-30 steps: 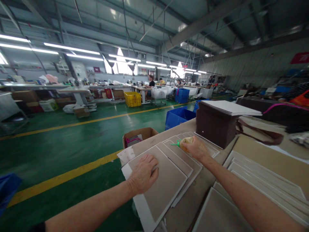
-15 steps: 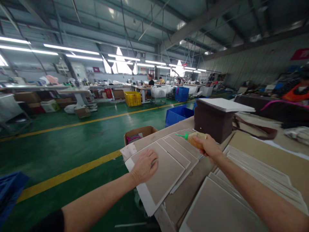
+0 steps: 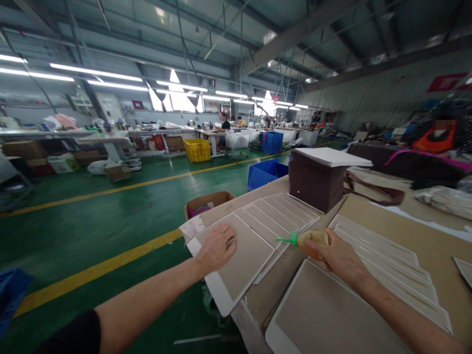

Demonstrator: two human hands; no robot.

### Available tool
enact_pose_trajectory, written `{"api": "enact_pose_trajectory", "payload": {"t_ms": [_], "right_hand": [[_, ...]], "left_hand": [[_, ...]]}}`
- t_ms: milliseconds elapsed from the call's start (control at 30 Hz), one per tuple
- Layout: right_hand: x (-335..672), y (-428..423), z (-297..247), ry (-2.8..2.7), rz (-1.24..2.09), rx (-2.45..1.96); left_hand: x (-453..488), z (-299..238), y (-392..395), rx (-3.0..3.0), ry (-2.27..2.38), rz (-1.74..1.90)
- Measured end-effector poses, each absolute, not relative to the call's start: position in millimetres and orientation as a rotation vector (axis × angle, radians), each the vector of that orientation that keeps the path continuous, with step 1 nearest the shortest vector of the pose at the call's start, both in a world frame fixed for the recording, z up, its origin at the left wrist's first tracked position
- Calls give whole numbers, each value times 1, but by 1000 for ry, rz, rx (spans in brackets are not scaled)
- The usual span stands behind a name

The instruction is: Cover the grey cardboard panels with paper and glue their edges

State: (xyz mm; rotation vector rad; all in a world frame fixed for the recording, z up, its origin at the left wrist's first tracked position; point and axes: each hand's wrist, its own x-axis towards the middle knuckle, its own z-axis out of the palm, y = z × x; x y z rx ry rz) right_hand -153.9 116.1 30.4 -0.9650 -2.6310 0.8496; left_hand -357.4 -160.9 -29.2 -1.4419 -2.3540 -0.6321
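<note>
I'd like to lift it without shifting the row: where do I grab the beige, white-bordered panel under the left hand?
Pinch the beige white-bordered panel at its near corner, from the aisle side: it lies flat, but that corner seems to overhang the table edge, leaving room underneath.

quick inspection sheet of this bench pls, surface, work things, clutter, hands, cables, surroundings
surface: table covered in brown card
job's things: fanned boards; second fan of boards; green-tipped glue bottle
clutter: brown box topped with white sheets; brown strap
grippers: left hand flat on nearest board; right hand grips glue bottle
cables: nothing seen
surroundings: green floor, cardboard box, blue bins, people far off
</note>
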Motion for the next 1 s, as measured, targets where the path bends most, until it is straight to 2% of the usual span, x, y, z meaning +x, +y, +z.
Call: {"api": "enact_pose_trajectory", "payload": {"t_ms": [133, 733, 1000], "right_hand": [[-161, 114, 33, -2700, 873, -963], [-288, 73, 37, -2804, 525, -759], [-330, 55, 34, -2726, 599, -727]], "left_hand": [[-357, -28, -161, -1440, -2363, -637], [-355, -27, -162, -1406, -2428, -644], [-356, -28, -163, -1391, -2442, -645]]}}
